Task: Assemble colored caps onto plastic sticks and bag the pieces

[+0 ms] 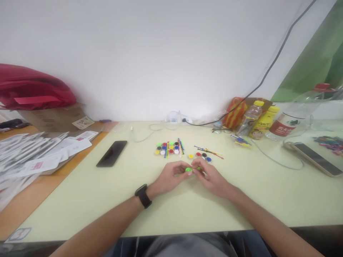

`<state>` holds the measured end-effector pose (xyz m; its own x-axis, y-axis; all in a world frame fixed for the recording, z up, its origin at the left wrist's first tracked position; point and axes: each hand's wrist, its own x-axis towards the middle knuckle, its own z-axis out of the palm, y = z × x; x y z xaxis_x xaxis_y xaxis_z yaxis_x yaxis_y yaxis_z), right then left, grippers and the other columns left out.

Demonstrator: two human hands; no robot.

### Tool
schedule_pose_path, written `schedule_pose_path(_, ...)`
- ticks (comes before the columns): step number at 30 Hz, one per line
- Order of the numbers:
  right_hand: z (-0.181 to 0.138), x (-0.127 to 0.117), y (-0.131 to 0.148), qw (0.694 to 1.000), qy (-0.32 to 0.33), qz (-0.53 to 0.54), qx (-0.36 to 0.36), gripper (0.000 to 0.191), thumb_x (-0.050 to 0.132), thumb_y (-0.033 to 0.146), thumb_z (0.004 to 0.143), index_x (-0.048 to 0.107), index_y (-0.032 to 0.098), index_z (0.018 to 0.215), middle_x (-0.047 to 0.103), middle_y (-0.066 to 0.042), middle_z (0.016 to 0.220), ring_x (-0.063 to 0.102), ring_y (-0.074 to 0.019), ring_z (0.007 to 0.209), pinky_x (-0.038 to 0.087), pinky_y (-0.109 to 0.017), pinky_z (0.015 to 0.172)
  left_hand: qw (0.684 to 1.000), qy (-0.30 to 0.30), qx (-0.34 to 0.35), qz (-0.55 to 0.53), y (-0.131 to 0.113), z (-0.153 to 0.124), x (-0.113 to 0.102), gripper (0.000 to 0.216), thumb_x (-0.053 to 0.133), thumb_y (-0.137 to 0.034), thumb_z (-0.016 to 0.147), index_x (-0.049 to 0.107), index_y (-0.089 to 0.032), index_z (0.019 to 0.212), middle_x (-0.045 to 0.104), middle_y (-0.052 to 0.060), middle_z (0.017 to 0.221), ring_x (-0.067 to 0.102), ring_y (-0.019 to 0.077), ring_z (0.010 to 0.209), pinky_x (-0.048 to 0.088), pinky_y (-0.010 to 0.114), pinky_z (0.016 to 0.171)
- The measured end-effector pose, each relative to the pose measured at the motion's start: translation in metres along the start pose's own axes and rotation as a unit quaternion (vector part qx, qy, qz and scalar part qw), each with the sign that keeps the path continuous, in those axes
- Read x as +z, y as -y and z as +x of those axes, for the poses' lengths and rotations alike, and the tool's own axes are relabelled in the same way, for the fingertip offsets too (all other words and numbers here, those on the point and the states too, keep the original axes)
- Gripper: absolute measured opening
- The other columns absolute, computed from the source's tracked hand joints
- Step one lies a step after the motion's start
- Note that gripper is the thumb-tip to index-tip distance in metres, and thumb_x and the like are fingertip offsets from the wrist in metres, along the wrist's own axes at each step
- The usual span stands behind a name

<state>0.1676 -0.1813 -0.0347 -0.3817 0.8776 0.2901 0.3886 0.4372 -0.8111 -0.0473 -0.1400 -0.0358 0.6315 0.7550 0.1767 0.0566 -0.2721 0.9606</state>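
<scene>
My left hand (pixel 173 175), with a black watch (pixel 143 195) on its wrist, pinches a small green plastic disc (pixel 188 170) between thumb and fingertips. Close against it, my right hand (pixel 213 178) is closed on a small green piece (pixel 198 168), mostly hidden by the fingers. Just beyond the hands lie several loose discs, among them a yellow disc (pixel 190 156) and a blue disc (pixel 208 160). Thin coloured sticks (pixel 209 151) rest behind these. Farther left, rows of coloured discs (pixel 162 152) sit with upright-laid sticks (pixel 181 146) among them.
A black phone (pixel 112 154) lies at left, beside stacked white packets (pixel 61 153). On the right are a bagged set of pieces (pixel 241 141), bottles (pixel 264 123), another phone (pixel 317 159) and a colourful pile (pixel 331 144). A cable (pixel 278 59) runs down to the table's back.
</scene>
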Motion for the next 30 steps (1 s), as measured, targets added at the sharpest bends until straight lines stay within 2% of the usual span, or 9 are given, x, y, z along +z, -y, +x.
schedule_pose_path(6, 0.0, -0.004, -0.004, 0.999, 0.002, -0.051, -0.002, 0.013, 0.047, 0.032, 0.105, 0.055, 0.023, 0.099, 0.055, 0.001, 0.077, 0.046, -0.0155, 0.066, 0.035, -0.029, 0.062, 0.984, -0.045, 0.078, 0.151, 0.0, -0.001, -0.006, 0.022, 0.066, -0.036, 0.098, 0.073, -0.018, 0.108, 0.072, 0.007, 0.098, 0.067, 0.0189, 0.088, 0.054, 0.03, 0.079)
schedule_pose_path(10, 0.0, -0.007, -0.002, 0.998, -0.012, -0.058, -0.013, 0.014, 0.05, 0.029, 0.103, 0.058, 0.022, 0.095, 0.052, 0.002, 0.072, 0.046, -0.0147, 0.065, 0.035, -0.028, 0.061, 0.977, -0.047, 0.101, 0.184, -0.001, -0.002, -0.008, 0.018, 0.065, -0.033, 0.098, 0.072, -0.018, 0.105, 0.072, 0.006, 0.093, 0.066, 0.0172, 0.084, 0.051, 0.028, 0.077)
schedule_pose_path(13, 0.001, -0.009, 0.0, 0.998, -0.024, -0.047, -0.019, 0.014, 0.052, 0.029, 0.103, 0.061, 0.021, 0.095, 0.054, 0.001, 0.074, 0.047, -0.0149, 0.066, 0.035, -0.028, 0.06, 0.987, -0.034, 0.067, 0.141, -0.003, -0.003, -0.007, 0.021, 0.065, -0.036, 0.098, 0.071, -0.017, 0.106, 0.073, 0.006, 0.094, 0.066, 0.0177, 0.084, 0.052, 0.028, 0.076)
schedule_pose_path(18, 0.003, -0.015, -0.001, 0.999, -0.036, -0.014, -0.021, 0.016, 0.054, 0.033, 0.103, 0.064, 0.022, 0.098, 0.058, -0.002, 0.082, 0.052, -0.0158, 0.071, 0.04, -0.029, 0.061, 0.999, 0.014, 0.017, -0.028, -0.009, -0.002, -0.007, 0.027, 0.066, -0.039, 0.098, 0.072, -0.016, 0.11, 0.072, 0.011, 0.11, 0.067, 0.0213, 0.098, 0.053, 0.034, 0.09)
schedule_pose_path(20, 0.003, -0.015, -0.003, 0.999, -0.041, 0.0, -0.021, 0.016, 0.053, 0.034, 0.103, 0.065, 0.023, 0.104, 0.06, -0.004, 0.093, 0.056, -0.0163, 0.075, 0.044, -0.03, 0.064, 0.997, 0.026, 0.001, -0.069, -0.01, -0.001, -0.008, 0.028, 0.068, -0.039, 0.097, 0.073, -0.016, 0.11, 0.072, 0.012, 0.11, 0.067, 0.0214, 0.099, 0.053, 0.033, 0.089)
schedule_pose_path(23, 0.002, -0.015, -0.004, 0.996, -0.082, 0.003, -0.024, 0.022, 0.053, 0.034, 0.103, 0.061, 0.025, 0.121, 0.059, -0.007, 0.108, 0.058, -0.0172, 0.081, 0.047, -0.032, 0.071, 0.996, -0.002, -0.011, -0.085, -0.008, 0.001, -0.008, 0.027, 0.078, -0.037, 0.09, 0.073, -0.016, 0.106, 0.072, 0.01, 0.105, 0.067, 0.0203, 0.096, 0.053, 0.032, 0.088)
schedule_pose_path(26, 0.0, -0.015, -0.004, 0.992, -0.123, -0.006, -0.015, 0.027, 0.051, 0.035, 0.104, 0.056, 0.025, 0.129, 0.058, -0.004, 0.095, 0.055, -0.0178, 0.078, 0.046, -0.033, 0.07, 0.995, -0.029, -0.019, -0.092, -0.004, 0.002, -0.008, 0.027, 0.081, -0.034, 0.086, 0.072, -0.017, 0.105, 0.07, 0.007, 0.1, 0.067, 0.0183, 0.093, 0.054, 0.032, 0.089)
schedule_pose_path(28, -0.002, -0.014, -0.002, 0.994, -0.106, 0.001, -0.01, 0.027, 0.048, 0.036, 0.105, 0.055, 0.026, 0.13, 0.051, 0.0, 0.078, 0.051, -0.0176, 0.072, 0.042, -0.031, 0.064, 0.995, -0.034, -0.02, -0.094, -0.002, 0.002, -0.009, 0.026, 0.081, -0.033, 0.087, 0.071, -0.017, 0.105, 0.07, 0.006, 0.1, 0.067, 0.0181, 0.094, 0.055, 0.033, 0.09)
schedule_pose_path(30, -0.003, -0.011, -0.001, 0.997, -0.078, 0.021, -0.019, 0.031, 0.047, 0.035, 0.106, 0.051, 0.027, 0.135, 0.047, 0.002, 0.074, 0.048, -0.017, 0.068, 0.04, -0.031, 0.063, 0.995, -0.04, -0.016, -0.093, -0.001, 0.002, -0.009, 0.026, 0.081, -0.033, 0.087, 0.071, -0.017, 0.104, 0.069, 0.007, 0.101, 0.067, 0.0184, 0.095, 0.055, 0.034, 0.092)
